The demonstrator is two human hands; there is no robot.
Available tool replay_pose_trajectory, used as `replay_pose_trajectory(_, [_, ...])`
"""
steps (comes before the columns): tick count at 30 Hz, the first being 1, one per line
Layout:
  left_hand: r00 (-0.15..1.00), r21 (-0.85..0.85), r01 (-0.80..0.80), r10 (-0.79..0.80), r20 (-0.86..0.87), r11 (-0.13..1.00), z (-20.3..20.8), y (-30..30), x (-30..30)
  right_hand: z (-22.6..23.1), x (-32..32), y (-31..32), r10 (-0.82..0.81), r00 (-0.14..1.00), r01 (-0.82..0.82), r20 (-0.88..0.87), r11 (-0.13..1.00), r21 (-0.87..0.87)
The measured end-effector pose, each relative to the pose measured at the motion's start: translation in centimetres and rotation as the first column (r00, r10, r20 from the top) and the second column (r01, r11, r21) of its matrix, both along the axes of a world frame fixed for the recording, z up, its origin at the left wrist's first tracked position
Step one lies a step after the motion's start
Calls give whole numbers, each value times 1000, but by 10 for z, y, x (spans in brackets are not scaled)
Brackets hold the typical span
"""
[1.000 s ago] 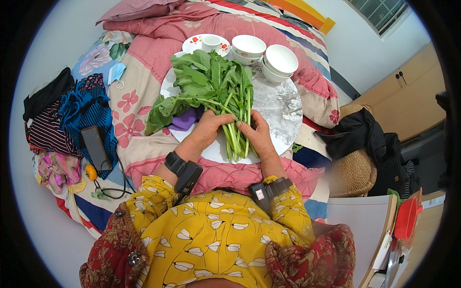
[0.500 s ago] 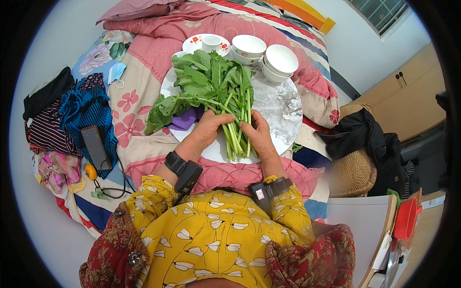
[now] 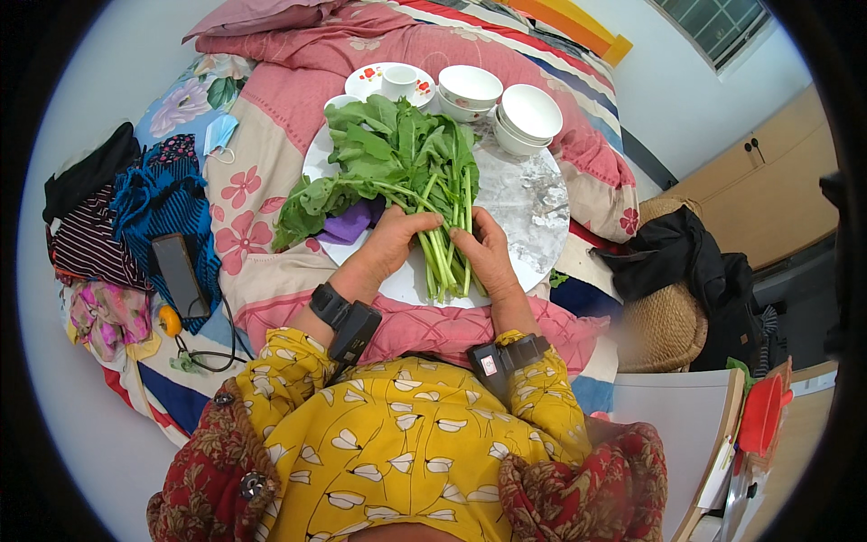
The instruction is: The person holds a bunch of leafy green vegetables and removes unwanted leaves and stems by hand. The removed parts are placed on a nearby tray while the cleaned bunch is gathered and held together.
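Observation:
A bunch of leafy greens (image 3: 397, 149) lies over a round white board (image 3: 524, 212), its leaves pointing away and its stems toward me. My left hand (image 3: 394, 239) is closed round the left side of the stems, thumb across the top. From the right, my right hand (image 3: 488, 248) grips the same stems, with its thumb close to the left one. The fingers under the bunch are hidden. One leafy stalk droops off to the left, over a purple cloth (image 3: 348, 224) at the board's left edge.
Stacked white bowls (image 3: 528, 116) stand at the board's far right, beside a second bowl stack (image 3: 470, 88). A flowered plate (image 3: 366, 83) holds a small white cup (image 3: 398, 81). Left on the bed lie a phone (image 3: 181, 275), clothes and a face mask (image 3: 219, 135). A woven basket (image 3: 664, 325) sits right.

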State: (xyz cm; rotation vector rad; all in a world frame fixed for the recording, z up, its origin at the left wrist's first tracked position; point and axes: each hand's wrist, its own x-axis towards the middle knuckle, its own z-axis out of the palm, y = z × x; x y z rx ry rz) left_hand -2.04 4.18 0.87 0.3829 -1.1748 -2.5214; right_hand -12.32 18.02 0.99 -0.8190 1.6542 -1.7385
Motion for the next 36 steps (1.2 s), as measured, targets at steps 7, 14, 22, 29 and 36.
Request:
replay_pose_trajectory(7, [1000,-24,20,-19,11,1000,-1,-2,1,-1,0,-1,-3,1000,3,-21,1000,5])
replay_pose_trajectory(14, [1000,10,6,-6,28,1000,1,-1,2,2,1,0,6,999,-4,-40,999,39])
replay_pose_trajectory(22, [1000,31,9,-10,26,999,1,0,2,3,3,-1,-12,1000,13,-21,1000,19])
replay_pose_trajectory(29, [999,-9,-13,13,34,1000,-4,-1,0,-6,0,0,-9,1000,9,-26,1000,1])
replay_pose_trajectory(36, [1000,-5,-11,11,20,1000,-9,-3,-2,-6,0,-1,-19,999,20,-25,1000,12])
